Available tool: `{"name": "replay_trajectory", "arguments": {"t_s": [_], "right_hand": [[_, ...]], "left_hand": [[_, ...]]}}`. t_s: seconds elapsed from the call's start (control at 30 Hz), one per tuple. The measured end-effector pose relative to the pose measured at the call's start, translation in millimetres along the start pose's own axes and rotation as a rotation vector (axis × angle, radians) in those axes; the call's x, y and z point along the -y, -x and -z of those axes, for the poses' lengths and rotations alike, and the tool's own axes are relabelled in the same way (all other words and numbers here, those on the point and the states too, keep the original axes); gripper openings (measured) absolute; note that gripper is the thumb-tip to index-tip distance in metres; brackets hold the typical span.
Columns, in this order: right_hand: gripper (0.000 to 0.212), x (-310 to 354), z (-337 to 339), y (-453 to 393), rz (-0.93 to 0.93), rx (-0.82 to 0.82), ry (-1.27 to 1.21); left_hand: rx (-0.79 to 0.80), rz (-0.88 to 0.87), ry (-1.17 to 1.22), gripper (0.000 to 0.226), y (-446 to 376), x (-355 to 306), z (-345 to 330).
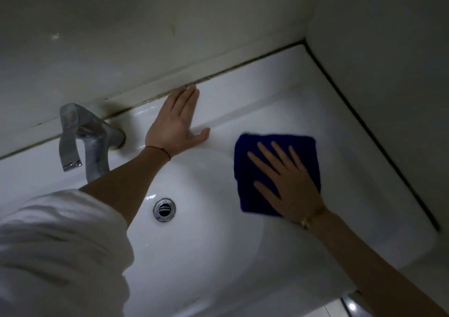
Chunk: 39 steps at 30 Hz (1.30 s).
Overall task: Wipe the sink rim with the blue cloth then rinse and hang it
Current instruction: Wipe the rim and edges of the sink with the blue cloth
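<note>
- The white sink (279, 91) has one oval basin, which lies between the two hands and under the left forearm; it holds nothing loose, only one round metal drain (164, 209) at its bottom, below the left wrist.
- One blue cloth (272, 151) lies flat on the sink rim, to the right of the basin, directly under the right hand (289, 183).
- The cloth is folded into a rough rectangle; its long axis runs from the wrist of the right hand up past the fingertips, toward the back wall, and its lower left corner overhangs the basin edge.
- The right hand is open, palm down, fingers spread and pressed on the cloth; it looks slightly blurred.
- The left hand (177, 125) is open too, gripping nothing, flat on the back rim with its fingertips at the dark seam along the wall.
- One chrome tap (92, 142) stands just left of the left wrist, spout over the basin.
- A white sleeve (56, 248) covers the left upper arm.
</note>
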State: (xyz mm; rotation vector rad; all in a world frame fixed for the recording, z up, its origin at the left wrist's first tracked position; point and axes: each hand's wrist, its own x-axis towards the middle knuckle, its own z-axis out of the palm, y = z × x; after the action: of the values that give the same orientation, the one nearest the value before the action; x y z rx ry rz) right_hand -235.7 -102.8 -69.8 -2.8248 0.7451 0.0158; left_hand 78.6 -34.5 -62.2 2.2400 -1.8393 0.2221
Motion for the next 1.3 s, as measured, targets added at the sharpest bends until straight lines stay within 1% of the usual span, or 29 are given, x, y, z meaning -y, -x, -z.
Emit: {"name": "replay_trajectory", "arguments": {"t_s": [0.07,0.1,0.17,0.23,0.3,0.33,0.4,0.47,0.53,0.57,0.63,0.7,0.73,0.77,0.83,0.9,0.93,0.97,1.0,1.07,1.1,1.13,1.2,1.23,1.3], "right_hand": [[0.059,-10,-1,27,0.053,0.026,-0.033],[0.060,-19,2,31,0.049,0.027,-0.050],[0.060,-38,7,25,-0.030,0.003,-0.050],[0.062,-47,15,-1,-0.146,-0.040,-0.045],[0.062,-40,14,-27,-0.226,-0.082,-0.039],[0.060,-32,12,-34,-0.234,-0.097,-0.029],[0.055,-11,4,-34,-0.176,-0.109,-0.038],[0.049,2,-1,-19,-0.064,-0.109,-0.113],[0.044,8,-2,-5,0.014,-0.121,-0.255],[0.040,9,0,-1,0.006,-0.142,-0.361],[0.035,13,9,-1,-0.113,-0.210,-0.638],[0.029,16,25,-12,-0.315,-0.276,-0.971],[0.027,16,35,-21,-0.408,-0.309,-1.100],[0.029,15,45,-33,-0.470,-0.348,-1.177],[0.034,14,60,-61,-0.505,-0.435,-1.219],[0.034,20,69,-95,-0.442,-0.518,-1.134],[0.035,25,70,-112,-0.382,-0.525,-1.054],[0.037,29,68,-127,-0.309,-0.494,-0.967],[0.039,32,62,-140,-0.230,-0.421,-0.849],[0.045,32,45,-160,-0.101,-0.253,-0.455],[0.048,29,37,-166,-0.060,-0.214,-0.283],[0.051,23,33,-168,-0.028,-0.207,-0.186],[0.054,6,32,-172,-0.013,-0.255,-0.140],[0.055,-5,32,-173,-0.052,-0.289,-0.140],[0.056,-20,34,-176,-0.227,-0.349,-0.138]], "left_hand": [[-0.011,-0.007,0.009,0.085,0,0,-1],[-0.019,-0.010,0.009,0.084,-1,0,-1],[-0.028,-0.016,0.007,0.084,0,1,-2],[-0.036,-0.017,0.002,0.084,0,1,-4],[-0.032,-0.018,-0.006,0.084,0,1,-4],[-0.029,-0.016,-0.008,0.084,0,1,-3],[-0.021,-0.007,-0.010,0.085,0,1,-2],[0.001,0.003,-0.012,0.087,0,0,0],[0.007,0.011,-0.008,0.087,-1,-1,1],[0.006,0.009,-0.006,0.087,-1,-2,1],[-0.002,0.006,-0.001,0.087,0,-1,1],[-0.012,0.006,-0.005,0.086,0,-1,1],[-0.016,0.006,-0.007,0.086,0,-1,1],[-0.019,0.004,-0.007,0.086,0,-1,1],[-0.029,-0.006,0.001,0.084,0,-1,1],[-0.018,-0.004,0.005,0.085,0,-1,0],[-0.005,0.000,0.001,0.086,0,-1,0],[0.005,0.001,-0.007,0.086,0,0,0],[0.013,0.002,-0.013,0.087,0,1,-1],[0.019,-0.002,-0.007,0.087,-1,2,-1],[0.020,-0.005,0.000,0.087,-1,2,-2],[0.020,-0.004,0.004,0.086,-1,2,-2],[0.009,0.003,0.005,0.086,0,2,-3],[0.002,0.003,0.009,0.086,0,2,-3],[-0.020,0.001,0.023,0.085,0,2,-3]]}}
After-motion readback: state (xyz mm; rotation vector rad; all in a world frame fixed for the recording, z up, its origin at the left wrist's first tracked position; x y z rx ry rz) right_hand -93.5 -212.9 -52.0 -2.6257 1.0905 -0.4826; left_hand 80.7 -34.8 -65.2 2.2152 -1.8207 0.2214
